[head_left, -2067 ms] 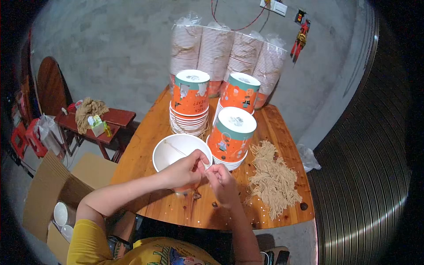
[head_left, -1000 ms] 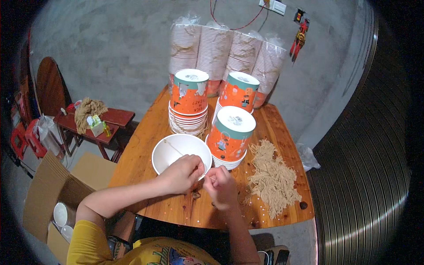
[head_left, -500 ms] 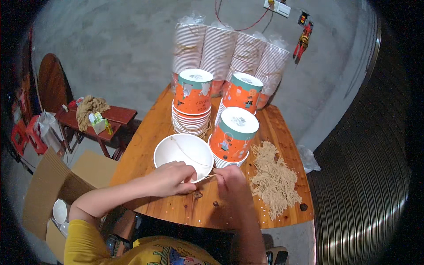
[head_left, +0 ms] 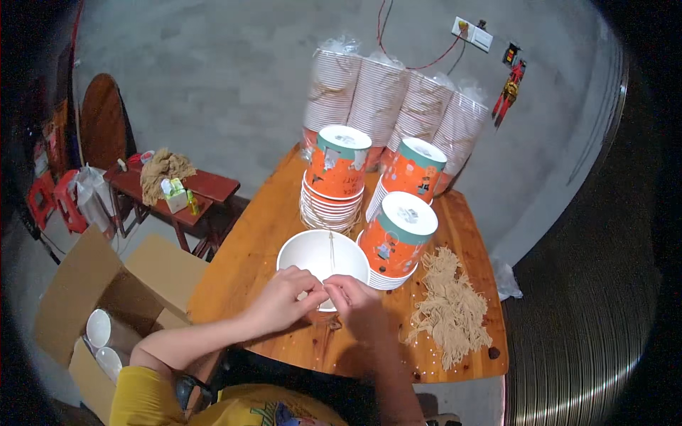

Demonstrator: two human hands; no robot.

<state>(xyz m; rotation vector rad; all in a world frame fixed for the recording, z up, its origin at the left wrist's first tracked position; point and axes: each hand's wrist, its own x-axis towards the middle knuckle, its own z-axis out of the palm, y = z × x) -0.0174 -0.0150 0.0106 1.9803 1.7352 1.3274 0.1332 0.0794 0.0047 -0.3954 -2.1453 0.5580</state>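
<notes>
Okay so, my left hand [head_left: 288,298] and right hand [head_left: 356,302] are both pinching the thin string [head_left: 332,250] at the near rim of the white tub [head_left: 304,253], right by that upturned orange stack [head_left: 398,245].

We see a wooden desk [head_left: 249,270] with curved edges and an orange-brown grain. Directly on it, we find a white-lined open tub [head_left: 302,257] near the front, three stacks of upturned orange tubs [head_left: 394,245] behind and beside it, four plastic-wrapped tub stacks [head_left: 373,99] along the far end, and a loose heap of tan cords [head_left: 455,312] at right.
</notes>
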